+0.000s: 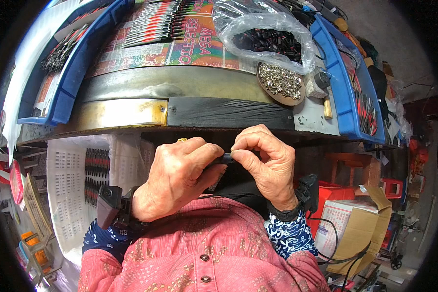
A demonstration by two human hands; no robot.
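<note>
My left hand and my right hand meet in front of the bench edge, above my lap. Between them is a short black cylindrical piece. The fingers of the left hand curl around one end of it, and my right thumb and index finger pinch the other. Most of the piece is hidden, so its exact kind cannot be told. Beyond the hands, a round dish of small silvery metal parts sits on the bench. Behind it an open clear plastic bag contains many black parts.
Slim red-and-black pen-like pieces lie in rows on a printed sheet. Blue trays stand at left and right. Below the bench are a white basket with similar pieces and a cardboard box. The bench edge bounds the hands' far side.
</note>
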